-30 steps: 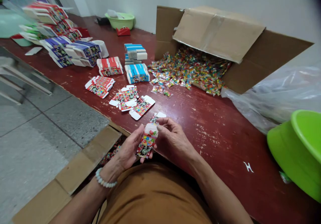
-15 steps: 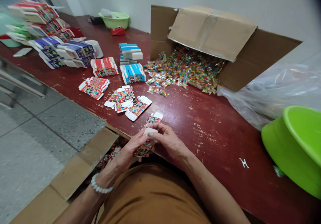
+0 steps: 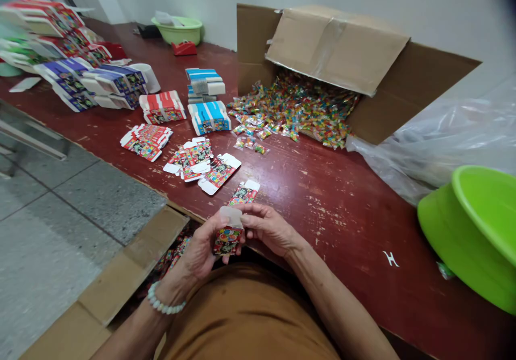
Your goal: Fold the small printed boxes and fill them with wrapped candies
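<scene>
My left hand (image 3: 201, 250) is wrapped around a small printed candy box (image 3: 228, 237), red and black with colourful pictures, held upright above the table's near edge. At the box's top stands a plain white flap (image 3: 231, 216). The fingers of my right hand (image 3: 268, 228) are closed at the flap's right corner, with the thumb against it. Just beyond my hands, another small red carton (image 3: 244, 192) lies on the table, partly covered by my fingers. Several flattened red cartons (image 3: 220, 174) are spread farther off to the left.
Wrapped candies (image 3: 298, 107) spill from a large cardboard box (image 3: 338, 48) onto the red table (image 3: 322, 188). Bundled cartons (image 3: 209, 118) are stacked at the back left. A green tub (image 3: 455, 225) stands at right, beside plastic sheeting (image 3: 435, 145). Below left sits an open carton (image 3: 133, 268) of small packs.
Candies showed at the box's open top a second ago; the white flap now hides them. My right fingers moved over the flap, then to its right corner. The view shifted slightly right.
</scene>
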`<action>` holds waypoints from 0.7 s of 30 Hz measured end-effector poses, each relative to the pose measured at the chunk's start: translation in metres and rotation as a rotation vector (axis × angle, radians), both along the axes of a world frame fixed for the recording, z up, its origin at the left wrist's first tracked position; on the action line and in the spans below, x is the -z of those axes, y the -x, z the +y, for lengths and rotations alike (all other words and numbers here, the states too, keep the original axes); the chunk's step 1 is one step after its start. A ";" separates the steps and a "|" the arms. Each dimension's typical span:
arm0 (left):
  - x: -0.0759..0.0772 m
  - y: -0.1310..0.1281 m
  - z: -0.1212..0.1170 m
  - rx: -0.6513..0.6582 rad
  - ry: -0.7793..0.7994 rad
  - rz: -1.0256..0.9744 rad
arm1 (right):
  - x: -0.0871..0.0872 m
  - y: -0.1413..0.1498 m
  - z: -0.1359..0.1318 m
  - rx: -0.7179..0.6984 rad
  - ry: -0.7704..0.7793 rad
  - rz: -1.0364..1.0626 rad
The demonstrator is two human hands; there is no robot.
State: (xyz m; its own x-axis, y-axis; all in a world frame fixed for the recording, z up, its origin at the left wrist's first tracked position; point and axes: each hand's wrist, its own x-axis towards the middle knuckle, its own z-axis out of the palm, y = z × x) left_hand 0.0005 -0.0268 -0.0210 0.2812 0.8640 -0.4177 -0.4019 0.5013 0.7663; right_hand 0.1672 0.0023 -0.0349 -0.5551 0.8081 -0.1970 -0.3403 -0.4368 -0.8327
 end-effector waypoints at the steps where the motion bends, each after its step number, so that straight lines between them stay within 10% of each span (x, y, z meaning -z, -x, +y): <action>1: 0.001 -0.001 0.000 -0.006 -0.002 0.005 | -0.001 0.001 -0.001 0.046 -0.081 -0.058; 12: -0.008 -0.004 0.001 0.198 0.263 -0.319 | -0.010 -0.007 -0.004 0.240 -0.766 -0.446; 21: -0.005 -0.013 0.001 0.085 0.110 -0.130 | -0.015 0.005 -0.005 0.173 -0.251 -0.301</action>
